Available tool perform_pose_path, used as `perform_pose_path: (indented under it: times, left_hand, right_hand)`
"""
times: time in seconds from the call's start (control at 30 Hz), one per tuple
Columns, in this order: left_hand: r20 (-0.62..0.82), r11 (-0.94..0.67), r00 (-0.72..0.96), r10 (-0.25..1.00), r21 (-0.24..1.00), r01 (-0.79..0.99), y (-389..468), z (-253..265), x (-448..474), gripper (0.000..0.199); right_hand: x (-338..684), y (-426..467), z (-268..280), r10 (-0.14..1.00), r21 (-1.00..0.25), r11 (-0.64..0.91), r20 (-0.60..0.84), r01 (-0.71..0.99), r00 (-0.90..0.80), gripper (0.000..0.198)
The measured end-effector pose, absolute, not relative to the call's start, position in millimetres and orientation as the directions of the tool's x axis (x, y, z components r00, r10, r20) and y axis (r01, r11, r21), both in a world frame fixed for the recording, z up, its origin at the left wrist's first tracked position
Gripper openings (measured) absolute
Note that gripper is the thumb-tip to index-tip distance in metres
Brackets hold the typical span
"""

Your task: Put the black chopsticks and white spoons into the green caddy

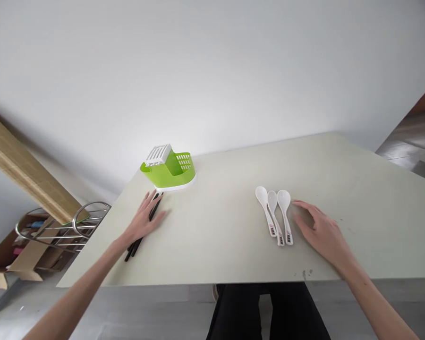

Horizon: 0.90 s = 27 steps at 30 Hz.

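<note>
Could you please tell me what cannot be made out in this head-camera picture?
- Black chopsticks: their middle is hidden under the left hand.
- Spoons: the handle markings are too small to read.
- Green holder: its inside is hidden by its walls.
- Right hand: whether it touches the spoons is unclear.

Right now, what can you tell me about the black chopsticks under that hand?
The thin black chopsticks lie flat near the pale table's left edge, side by side, tips pointing toward the green and white plastic holder. The left hand rests open on their middle, hiding it; both ends stick out. Their material is unclear.
</note>
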<state>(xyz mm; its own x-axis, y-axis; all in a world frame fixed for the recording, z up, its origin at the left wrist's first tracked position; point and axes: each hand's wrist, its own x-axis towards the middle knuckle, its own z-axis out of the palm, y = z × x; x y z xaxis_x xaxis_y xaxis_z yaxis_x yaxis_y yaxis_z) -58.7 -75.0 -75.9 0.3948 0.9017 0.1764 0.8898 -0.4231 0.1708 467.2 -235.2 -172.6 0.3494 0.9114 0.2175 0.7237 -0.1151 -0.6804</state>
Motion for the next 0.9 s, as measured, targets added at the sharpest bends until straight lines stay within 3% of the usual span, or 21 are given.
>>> perform_pose_path:
  times: [0.1, 0.17, 0.4, 0.7, 0.9]
  left_hand:
    - [-0.020, -0.432, 0.435, 0.900, 0.087, 0.898, -78.3, -80.3, -104.9, 0.076]
    - [-0.068, -0.423, 0.427, 0.902, 0.065, 0.904, -81.2, -90.1, -113.3, 0.072]
    - [-0.040, -0.439, 0.441, 0.896, 0.065, 0.896, -93.3, -119.4, -51.5, 0.070]
    - [0.102, -0.512, 0.504, 0.858, 0.074, 0.856, -146.5, -150.9, 134.4, 0.063]
    - [0.191, -0.494, 0.460, 0.867, 0.215, 0.842, -166.1, -163.6, 210.2, 0.063]
  right_hand:
    - [466.5, -235.7, -173.0, 0.913, -0.661, -0.126, 0.214, 0.740, 0.347, 0.043]
    - [466.2, -235.9, -172.5, 0.913, -0.656, -0.134, 0.208, 0.742, 0.350, 0.043]
    - [466.9, -236.8, -171.6, 0.919, -0.658, -0.147, 0.186, 0.738, 0.349, 0.044]
    - [464.9, -235.5, -170.6, 0.914, -0.654, -0.137, 0.205, 0.744, 0.349, 0.041]
    - [463.3, -237.3, -163.9, 0.914, -0.659, -0.133, 0.206, 0.740, 0.349, 0.040]
